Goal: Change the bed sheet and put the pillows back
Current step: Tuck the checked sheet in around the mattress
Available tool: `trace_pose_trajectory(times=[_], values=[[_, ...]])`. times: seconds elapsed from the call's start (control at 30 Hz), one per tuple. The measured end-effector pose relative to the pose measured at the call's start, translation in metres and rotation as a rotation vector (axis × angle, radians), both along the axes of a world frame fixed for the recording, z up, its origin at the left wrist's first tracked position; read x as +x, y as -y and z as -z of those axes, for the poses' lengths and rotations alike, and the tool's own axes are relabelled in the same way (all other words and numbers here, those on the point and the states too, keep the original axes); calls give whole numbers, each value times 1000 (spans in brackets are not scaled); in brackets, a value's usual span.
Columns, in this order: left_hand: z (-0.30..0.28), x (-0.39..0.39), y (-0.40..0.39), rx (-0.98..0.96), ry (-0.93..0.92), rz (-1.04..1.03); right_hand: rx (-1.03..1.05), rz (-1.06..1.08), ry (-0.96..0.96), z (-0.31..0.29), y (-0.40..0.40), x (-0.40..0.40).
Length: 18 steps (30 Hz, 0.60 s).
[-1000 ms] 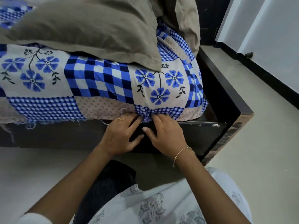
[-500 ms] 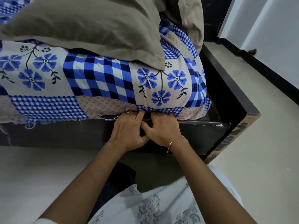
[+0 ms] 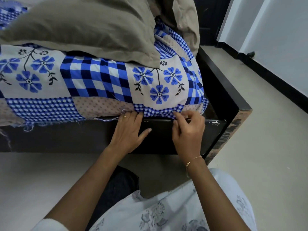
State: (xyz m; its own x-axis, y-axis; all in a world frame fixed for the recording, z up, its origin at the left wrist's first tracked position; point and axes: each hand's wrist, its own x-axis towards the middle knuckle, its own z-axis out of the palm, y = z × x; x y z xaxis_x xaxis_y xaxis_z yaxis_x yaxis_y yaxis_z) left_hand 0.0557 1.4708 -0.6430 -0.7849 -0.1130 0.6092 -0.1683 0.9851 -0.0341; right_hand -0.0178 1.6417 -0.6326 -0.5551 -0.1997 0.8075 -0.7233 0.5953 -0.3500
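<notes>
Centre frame, a person's left hand (image 3: 129, 130) is pressing straight fingers under the blue patchwork bed sheet (image 3: 93, 84) hem, while the right hand (image 3: 187, 129) is pinching that hem. The sheet looks light, soft and fraying; gripping the edge seems best.

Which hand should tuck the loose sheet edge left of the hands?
Probably left. The left hand rests nearest the frayed sheet edge hanging over the bed frame; the right hand pinches the hem near the corner.
</notes>
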Motion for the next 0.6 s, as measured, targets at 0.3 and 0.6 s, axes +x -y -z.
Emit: trace_pose_trajectory(times=[0.3, 0.6], values=[[8, 2, -13, -87, -361, -68, -32, -189, 93, -11, -9, -29], [-33, -34, -30, -179, -34, 479, 131, -125, 90, -8, -34, -39]])
